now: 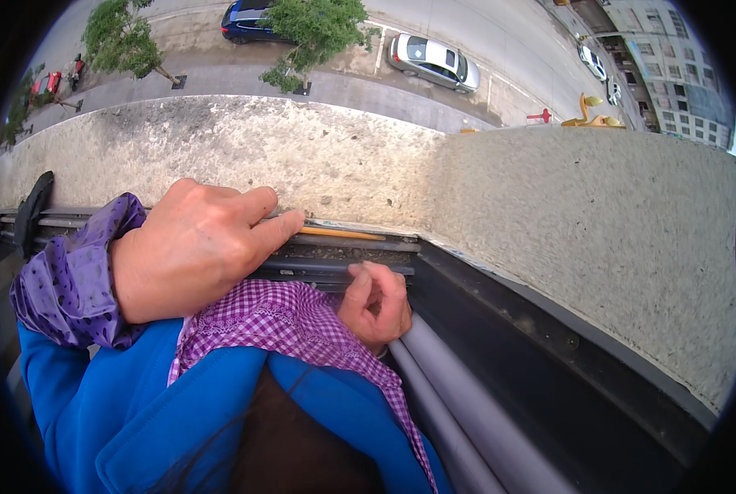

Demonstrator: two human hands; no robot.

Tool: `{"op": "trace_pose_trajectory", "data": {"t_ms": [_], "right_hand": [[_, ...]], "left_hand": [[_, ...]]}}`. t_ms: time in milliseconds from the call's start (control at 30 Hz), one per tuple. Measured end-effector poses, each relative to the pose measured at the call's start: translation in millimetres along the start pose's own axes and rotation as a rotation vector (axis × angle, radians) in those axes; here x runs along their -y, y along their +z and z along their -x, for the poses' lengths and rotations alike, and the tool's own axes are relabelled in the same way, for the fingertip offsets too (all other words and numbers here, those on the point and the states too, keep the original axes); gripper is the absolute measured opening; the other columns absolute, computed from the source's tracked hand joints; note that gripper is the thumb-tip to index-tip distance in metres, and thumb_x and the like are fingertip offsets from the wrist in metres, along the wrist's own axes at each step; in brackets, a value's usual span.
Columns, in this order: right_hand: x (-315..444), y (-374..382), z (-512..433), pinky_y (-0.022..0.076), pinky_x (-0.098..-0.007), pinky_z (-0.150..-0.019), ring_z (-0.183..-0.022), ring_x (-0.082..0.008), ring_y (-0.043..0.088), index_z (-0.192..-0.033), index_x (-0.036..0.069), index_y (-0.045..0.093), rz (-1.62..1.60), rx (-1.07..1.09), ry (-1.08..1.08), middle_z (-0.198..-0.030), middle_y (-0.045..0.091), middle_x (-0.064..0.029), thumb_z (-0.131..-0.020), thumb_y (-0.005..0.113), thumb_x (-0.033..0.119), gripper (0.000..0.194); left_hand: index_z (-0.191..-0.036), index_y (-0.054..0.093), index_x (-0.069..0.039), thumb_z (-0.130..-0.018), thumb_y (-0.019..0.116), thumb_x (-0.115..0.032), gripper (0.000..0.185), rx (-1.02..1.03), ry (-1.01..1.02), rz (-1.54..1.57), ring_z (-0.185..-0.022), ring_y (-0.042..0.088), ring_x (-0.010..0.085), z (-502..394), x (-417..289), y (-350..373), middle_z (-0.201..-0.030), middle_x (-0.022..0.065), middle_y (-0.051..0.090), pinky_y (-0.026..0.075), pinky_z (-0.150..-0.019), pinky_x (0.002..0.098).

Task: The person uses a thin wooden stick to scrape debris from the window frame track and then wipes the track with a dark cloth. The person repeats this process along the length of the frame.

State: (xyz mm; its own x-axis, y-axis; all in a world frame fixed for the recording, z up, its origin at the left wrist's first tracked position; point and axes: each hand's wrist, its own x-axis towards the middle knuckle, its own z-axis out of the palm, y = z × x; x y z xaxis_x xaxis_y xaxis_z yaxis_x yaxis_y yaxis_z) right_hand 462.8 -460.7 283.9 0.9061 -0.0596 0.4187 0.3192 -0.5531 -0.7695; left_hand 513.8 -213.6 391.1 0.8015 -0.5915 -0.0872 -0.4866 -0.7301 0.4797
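My left hand (201, 244), with a purple spotted sleeve cover at its wrist, reaches over a dark window track (318, 265). Its fingers are on a thin orange-yellow stick (343, 233) that lies along the outer groove and tapers at the right; its other end is hidden by the hand. Dirt sits in the groove below the stick. My right hand (377, 302) is at the track's right end, thumb and forefinger curled together, with nothing visible between them. A purple checked apron (263, 312) hangs between my hands over a blue jacket.
Beyond the track is a rough concrete ledge (250, 142), with a concrete side wall (590, 216) at right. A dark frame (528, 333) and grey rails (454, 401) run down the right side. A black cloth (33, 210) lies over the track at left. Far below are trees and parked cars.
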Motion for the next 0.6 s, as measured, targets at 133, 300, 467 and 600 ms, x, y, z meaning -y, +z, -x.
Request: {"op": "trace_pose_trajectory", "data": {"t_ms": [133,300,467,600], "right_hand": [[-2.8,-0.5,-0.5,0.0527,-0.025,-0.057,-0.069,-0.0143,0.07,-0.107,0.0,0.07,-0.003,0.018,-0.027,-0.084,0.075,-0.0108,-0.098,0.07,-0.003,0.01],[-4.0,4.5,-1.8,0.0565,-0.0267,-0.053,-0.066,-0.019,0.074,-0.106,-0.001,0.071,0.006,-0.03,-0.063,-0.08,0.075,-0.0113,-0.096,0.072,0.0,0.01],[-0.2,4.1,-0.4,0.0536,-0.0257,-0.052,-0.064,-0.0172,0.073,-0.106,-0.001,0.071,0.026,-0.033,-0.027,-0.08,0.075,-0.011,-0.097,0.072,0.0,0.009],[-1.6,1.3,-0.6,0.0525,-0.0258,-0.051,-0.063,-0.0163,0.072,-0.106,-0.001,0.071,0.006,-0.008,-0.011,-0.081,0.075,-0.0107,-0.097,0.072,0.0,0.009]], "left_hand": [[-0.124,0.068,0.0,-0.084,0.067,-0.01,0.041,0.007,0.009,0.027,-0.076,0.074,0.0337,-17.7,-5.0,13.0,-0.092,0.0131,0.065,0.057,-0.062,0.0454],[-0.13,0.068,-0.001,-0.085,0.067,-0.011,0.046,-0.054,0.021,0.072,-0.077,0.074,0.0325,-9.8,5.6,31.0,-0.094,0.0133,0.064,0.058,-0.063,0.0441],[-0.13,0.067,0.001,-0.085,0.067,-0.011,0.046,-0.139,0.068,0.062,-0.077,0.074,0.0295,-4.2,5.9,41.7,-0.094,0.0119,0.064,0.058,-0.061,0.043],[-0.13,0.067,0.002,-0.085,0.067,-0.011,0.047,-0.087,0.095,0.015,-0.075,0.073,0.0295,-5.2,8.1,36.4,-0.094,0.0123,0.063,0.058,-0.06,0.0436]]}}
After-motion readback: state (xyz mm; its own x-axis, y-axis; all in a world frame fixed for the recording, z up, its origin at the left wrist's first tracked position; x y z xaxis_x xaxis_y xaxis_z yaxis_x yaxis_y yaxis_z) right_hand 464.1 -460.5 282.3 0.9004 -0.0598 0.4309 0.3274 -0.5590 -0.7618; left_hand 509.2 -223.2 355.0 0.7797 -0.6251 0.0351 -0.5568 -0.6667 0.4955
